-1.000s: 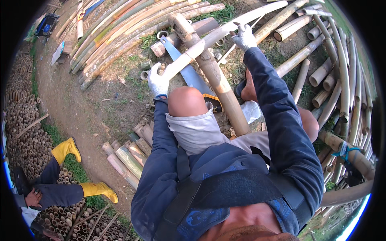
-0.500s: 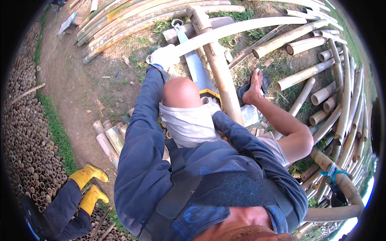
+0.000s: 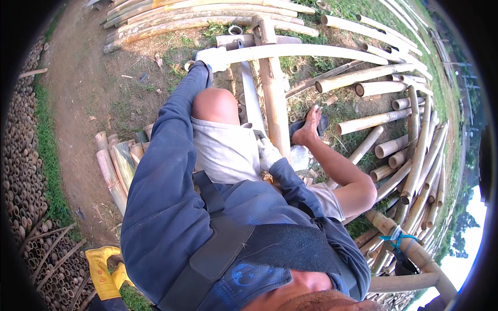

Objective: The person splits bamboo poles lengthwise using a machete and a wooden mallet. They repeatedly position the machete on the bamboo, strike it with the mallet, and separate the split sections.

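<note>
Left hand [image 3: 213, 56], gloved fingers wrapped around far pale bamboo pole [image 3: 311, 52] lying crosswise; right hand [image 3: 270, 154] has dropped from pole to near upright post [image 3: 274, 98], grip unreadable: one-handed hold now.

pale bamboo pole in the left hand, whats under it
Under the pale bamboo pole, gripped by the gloved left hand, a thicker brown bamboo post and a flat grey blade cross over grassy ground. The crossing itself is covered.
</note>
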A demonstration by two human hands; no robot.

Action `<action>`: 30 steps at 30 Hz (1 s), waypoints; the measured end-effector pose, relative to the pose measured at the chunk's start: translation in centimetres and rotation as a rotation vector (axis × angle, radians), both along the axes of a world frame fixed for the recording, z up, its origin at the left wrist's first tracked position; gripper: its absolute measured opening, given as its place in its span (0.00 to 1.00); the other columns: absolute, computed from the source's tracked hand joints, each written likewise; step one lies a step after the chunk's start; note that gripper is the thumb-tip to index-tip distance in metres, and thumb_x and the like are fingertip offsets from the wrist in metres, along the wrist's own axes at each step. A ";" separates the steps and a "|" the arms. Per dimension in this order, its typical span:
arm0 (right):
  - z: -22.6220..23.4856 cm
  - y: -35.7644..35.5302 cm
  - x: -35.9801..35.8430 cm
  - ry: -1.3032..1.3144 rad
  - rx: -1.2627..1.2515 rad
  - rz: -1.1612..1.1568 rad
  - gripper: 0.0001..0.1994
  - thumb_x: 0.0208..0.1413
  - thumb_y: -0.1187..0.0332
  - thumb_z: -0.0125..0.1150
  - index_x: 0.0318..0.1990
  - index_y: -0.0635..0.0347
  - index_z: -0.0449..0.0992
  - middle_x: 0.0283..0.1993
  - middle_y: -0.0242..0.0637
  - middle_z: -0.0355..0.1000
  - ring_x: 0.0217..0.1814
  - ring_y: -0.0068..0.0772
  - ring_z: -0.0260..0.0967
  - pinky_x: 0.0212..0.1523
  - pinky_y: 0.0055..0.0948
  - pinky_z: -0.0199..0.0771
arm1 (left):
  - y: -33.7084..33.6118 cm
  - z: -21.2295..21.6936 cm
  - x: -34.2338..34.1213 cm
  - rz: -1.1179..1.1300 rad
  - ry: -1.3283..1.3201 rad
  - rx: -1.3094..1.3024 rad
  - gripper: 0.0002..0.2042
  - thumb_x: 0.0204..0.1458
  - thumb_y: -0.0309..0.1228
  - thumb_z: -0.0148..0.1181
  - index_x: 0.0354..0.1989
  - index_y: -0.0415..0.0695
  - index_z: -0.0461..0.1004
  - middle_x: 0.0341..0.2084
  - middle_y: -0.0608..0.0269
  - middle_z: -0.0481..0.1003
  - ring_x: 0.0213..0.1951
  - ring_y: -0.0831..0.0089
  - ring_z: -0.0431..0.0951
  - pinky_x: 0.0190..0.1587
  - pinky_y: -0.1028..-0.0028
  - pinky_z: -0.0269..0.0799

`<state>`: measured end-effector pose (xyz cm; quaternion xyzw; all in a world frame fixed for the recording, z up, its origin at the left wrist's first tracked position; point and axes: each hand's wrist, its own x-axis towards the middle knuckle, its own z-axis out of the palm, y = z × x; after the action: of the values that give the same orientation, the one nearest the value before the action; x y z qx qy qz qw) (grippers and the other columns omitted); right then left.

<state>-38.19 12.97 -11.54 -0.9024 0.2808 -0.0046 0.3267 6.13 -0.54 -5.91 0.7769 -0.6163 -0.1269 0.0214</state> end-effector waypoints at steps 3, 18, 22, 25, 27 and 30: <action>8.7 0.6 -2.4 -0.021 -0.091 -0.004 0.24 0.48 0.65 0.72 0.53 0.61 0.77 0.52 0.54 0.75 0.56 0.63 0.73 0.57 0.56 0.75 | 0.1 -0.1 -0.5 0.005 -0.011 -0.011 0.21 0.56 0.42 0.66 0.54 0.45 0.79 0.47 0.48 0.86 0.51 0.50 0.87 0.53 0.53 0.82; 17.1 2.7 -9.8 -0.962 0.839 -0.663 0.15 0.72 0.76 0.56 0.62 0.64 0.69 0.44 0.37 0.73 0.37 0.29 0.74 0.36 0.28 0.77 | 0.1 -0.5 0.5 -0.036 0.016 -0.016 0.27 0.51 0.51 0.70 0.56 0.49 0.77 0.52 0.52 0.84 0.54 0.51 0.84 0.56 0.53 0.80; 14.8 -1.8 -0.5 -0.928 0.884 -0.702 0.22 0.66 0.82 0.62 0.65 0.58 0.68 0.54 0.37 0.72 0.43 0.23 0.75 0.41 0.24 0.78 | 0.5 -0.7 0.9 -0.016 0.053 -0.079 0.32 0.46 0.53 0.71 0.58 0.50 0.77 0.49 0.50 0.84 0.52 0.49 0.84 0.56 0.54 0.79; 14.1 -5.0 5.0 -0.850 0.616 -0.576 0.21 0.64 0.81 0.63 0.62 0.60 0.68 0.45 0.33 0.75 0.41 0.21 0.74 0.42 0.22 0.76 | 0.8 -0.5 1.0 0.052 0.050 -0.166 0.34 0.46 0.54 0.71 0.62 0.51 0.77 0.50 0.50 0.84 0.52 0.49 0.84 0.58 0.54 0.79; 13.4 -7.2 7.9 -0.735 0.558 -0.617 0.19 0.64 0.84 0.60 0.60 0.62 0.72 0.50 0.37 0.76 0.47 0.25 0.75 0.48 0.24 0.80 | 1.0 -0.5 1.0 0.059 0.029 -0.173 0.35 0.47 0.57 0.72 0.62 0.50 0.77 0.51 0.50 0.84 0.53 0.49 0.85 0.58 0.55 0.79; 12.5 -9.3 9.5 -0.642 0.136 -0.425 0.19 0.61 0.79 0.64 0.59 0.62 0.70 0.42 0.31 0.75 0.42 0.22 0.72 0.44 0.24 0.74 | 0.9 -0.4 1.0 0.039 0.020 -0.123 0.37 0.50 0.61 0.71 0.63 0.51 0.76 0.52 0.49 0.84 0.54 0.48 0.84 0.59 0.55 0.78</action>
<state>-28.73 3.67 0.93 -0.7530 0.3448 -0.3355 0.4489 7.10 0.37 -6.35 0.7848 -0.6073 -0.0962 0.0777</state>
